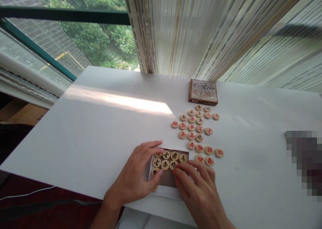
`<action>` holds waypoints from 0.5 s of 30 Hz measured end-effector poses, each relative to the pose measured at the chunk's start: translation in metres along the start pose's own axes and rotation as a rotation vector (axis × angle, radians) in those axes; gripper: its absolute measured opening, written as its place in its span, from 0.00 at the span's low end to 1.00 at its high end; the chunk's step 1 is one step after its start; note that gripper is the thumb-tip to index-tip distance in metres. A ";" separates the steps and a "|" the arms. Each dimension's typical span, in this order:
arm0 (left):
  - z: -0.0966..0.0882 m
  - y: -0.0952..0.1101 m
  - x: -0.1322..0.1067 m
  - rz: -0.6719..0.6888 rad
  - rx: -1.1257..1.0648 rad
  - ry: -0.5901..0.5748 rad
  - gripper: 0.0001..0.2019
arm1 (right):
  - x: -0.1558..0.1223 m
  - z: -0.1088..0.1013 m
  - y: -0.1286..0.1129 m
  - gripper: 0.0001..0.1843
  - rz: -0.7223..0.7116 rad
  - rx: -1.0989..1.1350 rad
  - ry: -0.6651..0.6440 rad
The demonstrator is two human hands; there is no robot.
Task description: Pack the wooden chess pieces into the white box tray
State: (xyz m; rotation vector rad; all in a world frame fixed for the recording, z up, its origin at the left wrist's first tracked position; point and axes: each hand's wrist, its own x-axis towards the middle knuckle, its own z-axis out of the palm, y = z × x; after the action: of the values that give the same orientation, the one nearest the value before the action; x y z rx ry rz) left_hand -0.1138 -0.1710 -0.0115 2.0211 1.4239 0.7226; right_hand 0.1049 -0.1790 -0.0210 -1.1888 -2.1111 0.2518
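A shallow open box tray (168, 179) lies at the near edge of the white table (100, 128). Several round wooden chess pieces (166, 159) with black characters sit in its far half. My left hand (137, 173) rests on the tray's left side, fingers stretched out over the rim and touching pieces there. My right hand (197, 188) lies over the tray's right side, fingers flat, fingertips at a piece in the lower row. Several loose pieces (197, 130), mostly red-marked, are spread on the table beyond the tray.
A brown box lid (203, 91) printed with characters lies past the loose pieces, near the striped curtain (213, 31). A window with trees outside is at the far left. A blurred patch sits at the right edge.
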 end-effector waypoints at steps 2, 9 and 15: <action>0.000 0.002 0.001 -0.015 -0.004 -0.001 0.27 | 0.001 0.000 0.000 0.09 -0.002 0.001 0.004; 0.003 0.003 0.007 -0.034 0.010 0.017 0.26 | 0.001 0.001 -0.001 0.08 0.005 0.003 0.033; 0.003 0.002 0.007 -0.049 0.015 0.001 0.25 | -0.001 0.000 -0.001 0.09 0.018 0.002 0.056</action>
State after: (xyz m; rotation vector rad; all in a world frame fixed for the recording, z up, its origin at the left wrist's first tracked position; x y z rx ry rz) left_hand -0.1084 -0.1655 -0.0117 1.9905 1.4783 0.6943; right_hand 0.1040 -0.1803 -0.0210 -1.2007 -2.0522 0.2260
